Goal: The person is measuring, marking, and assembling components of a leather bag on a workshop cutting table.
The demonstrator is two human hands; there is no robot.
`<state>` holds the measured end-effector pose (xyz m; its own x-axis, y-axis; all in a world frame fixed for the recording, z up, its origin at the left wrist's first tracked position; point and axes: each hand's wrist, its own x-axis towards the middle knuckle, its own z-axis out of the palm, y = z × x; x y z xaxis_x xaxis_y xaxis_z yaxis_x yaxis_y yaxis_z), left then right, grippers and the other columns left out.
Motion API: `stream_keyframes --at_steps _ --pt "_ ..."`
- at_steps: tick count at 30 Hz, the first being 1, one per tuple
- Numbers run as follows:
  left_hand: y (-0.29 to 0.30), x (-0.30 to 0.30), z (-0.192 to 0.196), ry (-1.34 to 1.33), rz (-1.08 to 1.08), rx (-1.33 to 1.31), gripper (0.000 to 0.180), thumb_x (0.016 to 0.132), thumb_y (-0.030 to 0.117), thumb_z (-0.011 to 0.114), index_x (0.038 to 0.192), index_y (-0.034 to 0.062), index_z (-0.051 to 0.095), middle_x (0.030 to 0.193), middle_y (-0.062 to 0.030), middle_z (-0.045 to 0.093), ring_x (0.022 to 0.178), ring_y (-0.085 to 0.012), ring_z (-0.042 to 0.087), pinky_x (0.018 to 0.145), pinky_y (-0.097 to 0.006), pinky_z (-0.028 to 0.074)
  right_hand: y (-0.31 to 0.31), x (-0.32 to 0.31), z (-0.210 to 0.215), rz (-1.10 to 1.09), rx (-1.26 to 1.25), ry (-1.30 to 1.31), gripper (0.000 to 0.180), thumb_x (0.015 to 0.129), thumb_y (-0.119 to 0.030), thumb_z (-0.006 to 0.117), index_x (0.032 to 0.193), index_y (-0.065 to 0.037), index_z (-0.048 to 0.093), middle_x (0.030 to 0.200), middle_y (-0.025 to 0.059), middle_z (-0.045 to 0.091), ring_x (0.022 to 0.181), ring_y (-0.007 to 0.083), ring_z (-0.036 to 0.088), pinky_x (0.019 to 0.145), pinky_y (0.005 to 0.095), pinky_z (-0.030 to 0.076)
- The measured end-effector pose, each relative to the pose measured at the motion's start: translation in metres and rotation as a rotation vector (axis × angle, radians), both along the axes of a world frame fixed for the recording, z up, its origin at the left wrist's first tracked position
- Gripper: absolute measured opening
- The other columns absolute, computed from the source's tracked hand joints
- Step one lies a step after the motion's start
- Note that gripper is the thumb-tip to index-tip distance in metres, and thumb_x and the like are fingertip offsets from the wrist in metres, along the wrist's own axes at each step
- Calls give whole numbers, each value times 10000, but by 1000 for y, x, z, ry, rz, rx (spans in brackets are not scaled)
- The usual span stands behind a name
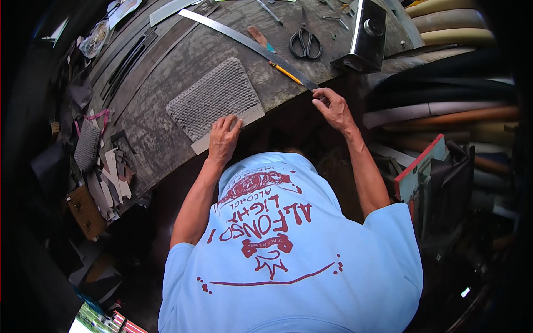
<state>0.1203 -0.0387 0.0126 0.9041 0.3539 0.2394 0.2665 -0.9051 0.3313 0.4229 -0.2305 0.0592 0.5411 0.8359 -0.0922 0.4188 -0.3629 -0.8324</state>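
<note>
The grey textured sheet [214, 99] lies on the desk [161, 139]; the left hand [223, 139] presses its edge flat to steady it, while the right hand [333, 108] pinches the long metal ruler [250, 43].

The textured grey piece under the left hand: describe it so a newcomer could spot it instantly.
On the worn grey workbench, look at its near edge, where the left hand presses down. The textured grey piece lies there on a pale card. Unlike the smooth strips nearby, it is bumpy, with rounded corners.
</note>
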Motion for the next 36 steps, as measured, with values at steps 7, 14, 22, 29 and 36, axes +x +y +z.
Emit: stream_keyframes --at_steps 7,14,22,29,36 --pt "2 0 3 -32 2 -38 333 783 43 688 1112 63 636 1133 -117 597 1046 -308 578 892 -436 482 28 -90 -38 152 191 64 245 849 49 640 1083 -12 605 1241 116 651 1006 218 670 846 316 545" --pt "39 -11 18 -50 210 -57 371 759 9 712 1117 68 636 1118 -117 589 1044 -310 559 893 -432 471 51 -101 -52 300 312 -118 252 803 69 640 1036 -12 587 1293 142 621 1170 327 600 981 393 498" --pt "60 -23 6 61 193 -153 426 768 12 729 1180 82 647 1144 -129 591 1065 -322 566 920 -419 478 55 -104 -57 368 204 -402 190 812 19 612 997 -26 617 1295 117 606 1164 317 574 965 409 486" --pt "66 -25 -2 19 200 -198 412 754 44 743 1155 92 658 1124 -115 590 1044 -310 565 916 -413 470 38 -110 -32 446 62 -472 150 810 -19 635 959 -37 632 1252 104 613 1162 313 566 947 419 481" --pt "70 -31 -7 -24 146 -219 410 746 58 746 1145 99 659 1109 -110 586 1051 -311 559 929 -411 461 38 -141 -38 63 145 155 269 835 -53 659 1097 -41 604 1226 108 621 1135 303 589 950 402 489"
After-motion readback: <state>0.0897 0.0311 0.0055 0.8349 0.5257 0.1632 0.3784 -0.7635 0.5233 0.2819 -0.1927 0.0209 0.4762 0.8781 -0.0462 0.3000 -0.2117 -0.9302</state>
